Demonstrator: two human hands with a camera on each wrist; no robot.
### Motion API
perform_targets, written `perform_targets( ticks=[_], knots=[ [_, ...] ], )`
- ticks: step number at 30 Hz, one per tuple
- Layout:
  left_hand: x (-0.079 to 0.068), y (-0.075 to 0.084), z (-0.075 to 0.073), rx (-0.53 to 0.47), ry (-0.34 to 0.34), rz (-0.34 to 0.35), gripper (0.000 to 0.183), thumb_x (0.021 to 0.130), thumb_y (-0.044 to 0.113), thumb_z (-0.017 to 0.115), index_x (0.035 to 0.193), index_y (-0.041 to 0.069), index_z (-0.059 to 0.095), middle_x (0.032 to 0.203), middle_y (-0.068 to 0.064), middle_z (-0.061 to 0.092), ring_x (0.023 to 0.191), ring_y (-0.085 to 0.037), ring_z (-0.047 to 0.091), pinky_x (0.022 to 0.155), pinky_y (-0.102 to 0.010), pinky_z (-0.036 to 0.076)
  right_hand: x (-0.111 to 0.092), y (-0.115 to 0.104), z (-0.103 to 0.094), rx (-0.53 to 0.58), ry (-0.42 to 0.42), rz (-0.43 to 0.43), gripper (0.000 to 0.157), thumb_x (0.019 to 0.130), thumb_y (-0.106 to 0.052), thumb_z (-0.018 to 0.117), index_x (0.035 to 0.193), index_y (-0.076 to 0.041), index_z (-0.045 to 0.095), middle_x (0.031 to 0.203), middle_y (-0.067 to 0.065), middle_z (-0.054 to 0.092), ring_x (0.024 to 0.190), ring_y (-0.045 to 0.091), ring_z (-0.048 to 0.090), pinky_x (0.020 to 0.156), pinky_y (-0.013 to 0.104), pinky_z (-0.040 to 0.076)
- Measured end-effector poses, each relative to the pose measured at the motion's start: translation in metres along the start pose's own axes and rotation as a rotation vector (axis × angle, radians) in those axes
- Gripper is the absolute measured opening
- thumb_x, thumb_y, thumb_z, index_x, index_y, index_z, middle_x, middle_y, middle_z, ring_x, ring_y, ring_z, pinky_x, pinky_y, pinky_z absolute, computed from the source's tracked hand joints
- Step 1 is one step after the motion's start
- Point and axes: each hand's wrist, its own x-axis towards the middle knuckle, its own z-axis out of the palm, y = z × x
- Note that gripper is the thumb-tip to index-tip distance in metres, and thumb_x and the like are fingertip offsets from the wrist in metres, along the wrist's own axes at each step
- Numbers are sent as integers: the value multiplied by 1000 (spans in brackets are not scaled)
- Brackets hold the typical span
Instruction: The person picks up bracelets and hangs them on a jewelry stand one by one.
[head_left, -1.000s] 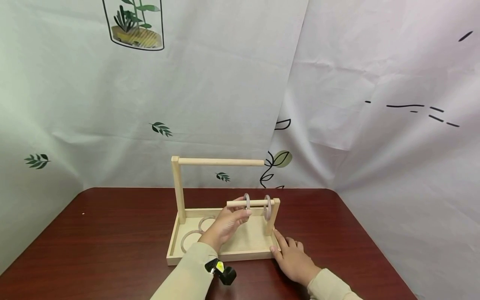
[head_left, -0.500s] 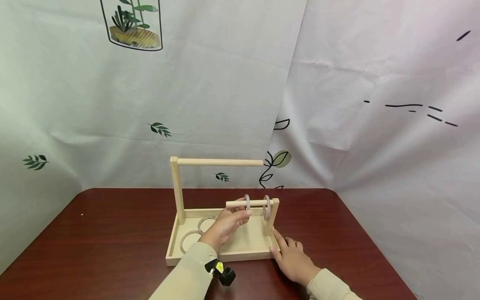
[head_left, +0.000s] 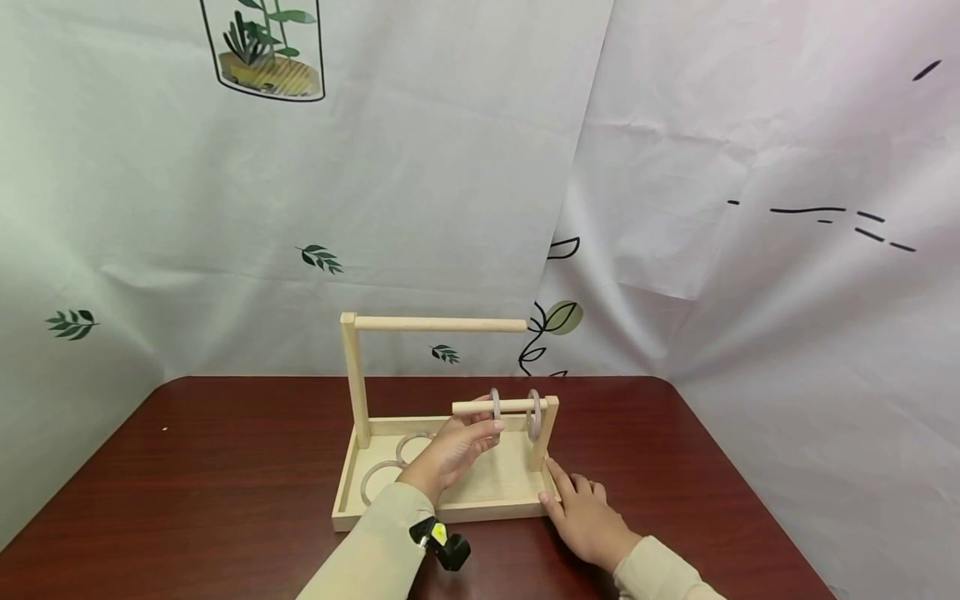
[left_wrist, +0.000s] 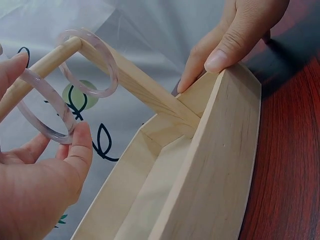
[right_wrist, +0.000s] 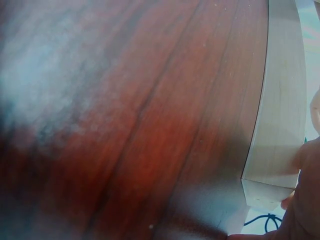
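Observation:
My left hand [head_left: 453,448] pinches a pale, translucent bangle [left_wrist: 47,107] between thumb and fingers. The lower wooden rod [head_left: 472,407] runs through this bangle. Closer to the rod's post [head_left: 545,435], a second bangle [left_wrist: 107,70] hangs on the same rod. Both belong to a light wooden bangle stand with a shallow tray base [head_left: 498,510]. At the tray's near right corner rests my right hand [head_left: 588,518], its fingers extended along the side and its thumb [left_wrist: 218,61] pressing the front rim. Two more bangles, one a loose ring [head_left: 367,483], lie in the tray's left part, partly behind my left forearm.
A taller post [head_left: 356,379] on the tray's left bears an upper rod [head_left: 442,324], which carries no bangle. The stand sits on a dark red wooden table [head_left: 225,467]. Behind it hangs a white printed cloth [head_left: 450,167]. A small black device [head_left: 450,550] is strapped to my left wrist.
Almost nothing differs. The left hand keeps hold of the bangle on the lower rod, and the right hand stays at the tray's corner; the head view has shifted very slightly.

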Motion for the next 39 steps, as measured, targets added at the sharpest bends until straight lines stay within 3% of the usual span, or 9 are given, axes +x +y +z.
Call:
perform_targets(
  ticks=[5,14,27,32,39],
  knots=[
    [-1,1,0,3,-3,-3,66,88,3,63,147,0,33,120,-12,44,96,-14,52,92,-33,45,0,1,0,3,2,-3,58,100,-47,44,151,-20,34,134,26,45,122,50,39,75,68,44],
    [1,-1,0,-22,-26,12,65,87,3,62,146,-4,34,107,-3,49,88,-12,51,85,-29,46,-1,2,0,2,3,-6,57,101,-45,43,151,-19,34,134,27,45,123,51,39,77,68,44],
    [1,-1,1,-29,-34,-4,56,87,4,61,138,-5,40,101,0,47,88,-12,49,89,-31,45,-1,1,0,11,-4,1,58,100,-47,43,151,-20,34,135,27,45,123,51,39,76,69,43],
    [1,-2,0,-14,-54,-8,66,86,6,60,146,-4,32,104,0,45,90,-11,47,94,-35,42,-2,2,0,14,8,-3,57,101,-46,43,151,-20,33,135,26,45,123,50,39,75,69,43],
    [1,-2,0,-22,-53,-16,66,87,7,61,145,-3,32,111,-6,46,92,-12,47,90,-32,43,-1,3,1,7,11,2,58,101,-47,43,151,-22,33,135,25,45,124,49,39,74,70,42]
  ],
)
